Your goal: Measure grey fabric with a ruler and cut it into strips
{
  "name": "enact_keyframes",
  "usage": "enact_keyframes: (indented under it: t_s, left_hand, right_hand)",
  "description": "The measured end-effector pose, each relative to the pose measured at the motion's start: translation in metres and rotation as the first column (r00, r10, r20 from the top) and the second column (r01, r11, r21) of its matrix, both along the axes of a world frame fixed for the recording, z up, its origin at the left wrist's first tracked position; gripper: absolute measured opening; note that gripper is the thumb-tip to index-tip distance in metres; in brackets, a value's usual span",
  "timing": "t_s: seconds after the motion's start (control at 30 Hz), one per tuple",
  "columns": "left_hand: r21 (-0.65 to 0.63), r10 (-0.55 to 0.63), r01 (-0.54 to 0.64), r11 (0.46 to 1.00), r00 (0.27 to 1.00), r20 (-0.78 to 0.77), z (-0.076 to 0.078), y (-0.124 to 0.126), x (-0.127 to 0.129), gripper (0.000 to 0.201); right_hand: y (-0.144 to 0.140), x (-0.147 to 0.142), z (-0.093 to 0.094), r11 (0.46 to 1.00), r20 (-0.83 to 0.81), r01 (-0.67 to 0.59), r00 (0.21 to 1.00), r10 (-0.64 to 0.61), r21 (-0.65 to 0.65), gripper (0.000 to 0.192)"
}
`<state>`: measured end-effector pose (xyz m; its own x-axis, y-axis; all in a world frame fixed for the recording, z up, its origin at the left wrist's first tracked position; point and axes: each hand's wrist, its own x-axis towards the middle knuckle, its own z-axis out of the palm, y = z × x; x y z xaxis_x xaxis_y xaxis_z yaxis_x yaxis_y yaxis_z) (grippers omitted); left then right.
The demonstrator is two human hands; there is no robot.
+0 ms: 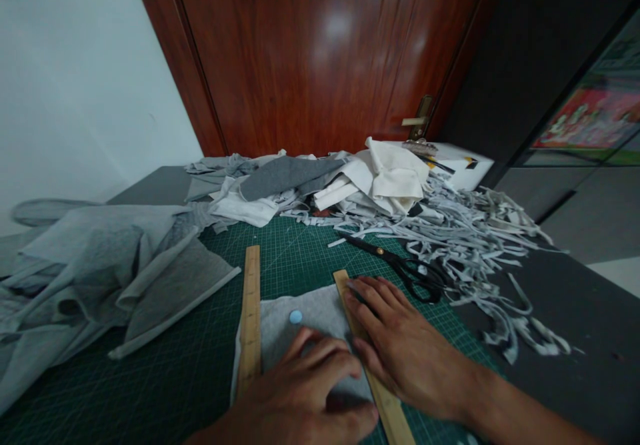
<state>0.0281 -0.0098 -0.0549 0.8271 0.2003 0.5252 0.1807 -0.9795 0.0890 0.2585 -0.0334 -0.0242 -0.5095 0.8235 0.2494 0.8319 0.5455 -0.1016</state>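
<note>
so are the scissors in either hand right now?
No, the scissors lie on the cutting mat beyond the right hand, which presses a wooden ruler.

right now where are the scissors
In the head view, the scissors lie on the green cutting mat, right of centre, just beyond the right hand, beside the fabric strips.

Two wooden rulers point(250, 311), one pair of scissors point(400, 265), two hands point(400, 345).
</note>
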Motion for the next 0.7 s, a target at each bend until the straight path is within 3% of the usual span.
enact_keyframes:
  t_s: [0.1, 0.3, 0.47, 0.6, 0.7]
  left_hand:
    - [-0.062, 0.044, -0.045, 0.997, 0.999, -0.019, 0.003, -0.002, -0.001, 0.016]
    - [-0.090, -0.023, 0.011, 0.996, 0.992, -0.127, 0.017, 0.002, -0.007, 0.020]
    - [-0.092, -0.021, 0.008, 0.996, 0.991, -0.135, 0.013, 0.003, -0.008, 0.023]
    - [-0.068, 0.019, -0.023, 0.997, 0.998, -0.062, 0.007, 0.001, -0.004, 0.015]
    - [-0.096, 0.130, -0.138, 0.986, 0.988, -0.085, 0.009, -0.005, -0.001, 0.019]
  right_hand:
    - [0.002, -0.002, 0.000, 1.000, -0.014, -0.004, 1.000, 0.004, -0.010, 0.054]
    - [0.003, 0.001, -0.004, 1.000, -0.044, -0.008, 0.999, 0.008, -0.014, 0.056]
    - [0.005, 0.008, -0.008, 0.999, -0.057, -0.034, 0.998, 0.032, -0.025, 0.057]
    - [0.005, 0.009, -0.009, 0.999, -0.081, -0.034, 0.996, 0.033, -0.022, 0.058]
    - [0.004, 0.008, -0.009, 0.999, -0.098, -0.033, 0.995, 0.032, -0.012, 0.057]
